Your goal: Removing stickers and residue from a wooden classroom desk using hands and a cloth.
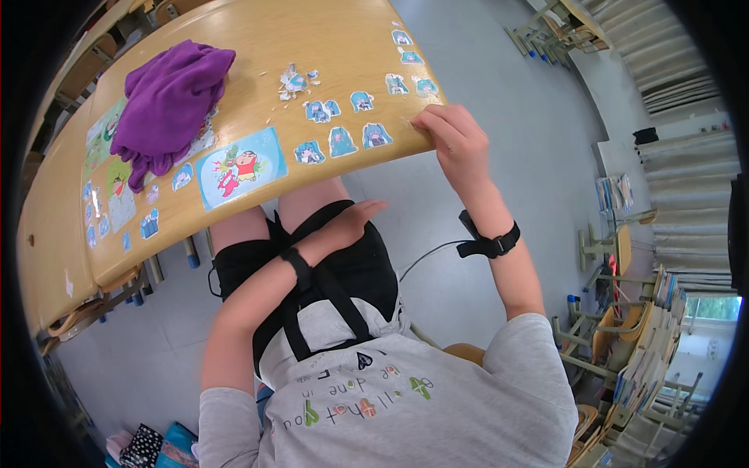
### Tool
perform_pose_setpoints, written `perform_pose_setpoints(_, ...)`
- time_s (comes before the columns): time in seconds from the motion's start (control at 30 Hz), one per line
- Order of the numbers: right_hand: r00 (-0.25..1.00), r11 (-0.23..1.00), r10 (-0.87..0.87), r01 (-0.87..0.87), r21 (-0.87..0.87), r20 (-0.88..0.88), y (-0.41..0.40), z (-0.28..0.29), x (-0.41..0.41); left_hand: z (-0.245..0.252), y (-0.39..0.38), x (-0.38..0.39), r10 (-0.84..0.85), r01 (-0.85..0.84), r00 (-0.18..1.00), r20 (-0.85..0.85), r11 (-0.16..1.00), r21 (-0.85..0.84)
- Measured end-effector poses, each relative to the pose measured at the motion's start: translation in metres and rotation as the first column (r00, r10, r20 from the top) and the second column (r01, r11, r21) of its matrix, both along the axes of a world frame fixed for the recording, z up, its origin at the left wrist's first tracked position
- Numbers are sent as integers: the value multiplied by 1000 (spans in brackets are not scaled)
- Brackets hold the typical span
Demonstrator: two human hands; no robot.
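My right hand (459,137) is at the near right corner of the wooden table (327,35). Its fingertips are pinched together against the tabletop, beside a small pale scrap (408,121); whether they hold anything is too small to tell. Closest to that hand are a blue-haired character sticker (426,87) and another such sticker (376,135). Several more cut-out stickers lie along the near edge, among them one with long hair (342,141). Below the table edge, my left hand (351,222) rests across my lap, fingers stretched out and seemingly holding nothing.
A crumpled purple cloth (169,99) covers part of some printed sheets. Beside it lies a blue cartoon card (243,168). Torn paper scraps (292,82) are heaped mid-table. Chairs (608,327) and stacked books (643,357) stand along the right. A cable (430,254) hangs from my right wrist strap.
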State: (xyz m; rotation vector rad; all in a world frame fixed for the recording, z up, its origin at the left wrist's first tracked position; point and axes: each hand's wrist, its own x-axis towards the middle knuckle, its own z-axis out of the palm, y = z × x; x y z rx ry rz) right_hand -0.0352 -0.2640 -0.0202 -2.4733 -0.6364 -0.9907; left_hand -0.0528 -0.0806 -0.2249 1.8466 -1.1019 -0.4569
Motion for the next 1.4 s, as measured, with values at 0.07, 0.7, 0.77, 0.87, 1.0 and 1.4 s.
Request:
perform_pose_setpoints(0.07,1000,1000,17,-17,-19,-13,-1,1,-6,-33,-6,1,-61,63,980,190,998,-7)
perform_pose_setpoints(0.7,861,883,430,-339,324,-273,150,39,-29,241,188,46,525,-841,-82,847,419,-341)
perform_pose_setpoints(0.77,791,814,505,-302,496,-345,170,38,-24,230,210,61,808,-835,187,559,430,-343)
perform_pose_setpoints(0.87,624,648,647,-147,747,-438,198,26,-11,240,222,41,967,-828,34,252,169,-535)
perform_pose_setpoints(1.0,662,674,645,-257,692,-382,252,22,-4,257,252,1,991,-805,18,130,92,-586)
perform_pose_setpoints(1.4,405,-682,724,294,670,559,285,57,10,310,258,-63,713,-611,290,-638,-375,-697)
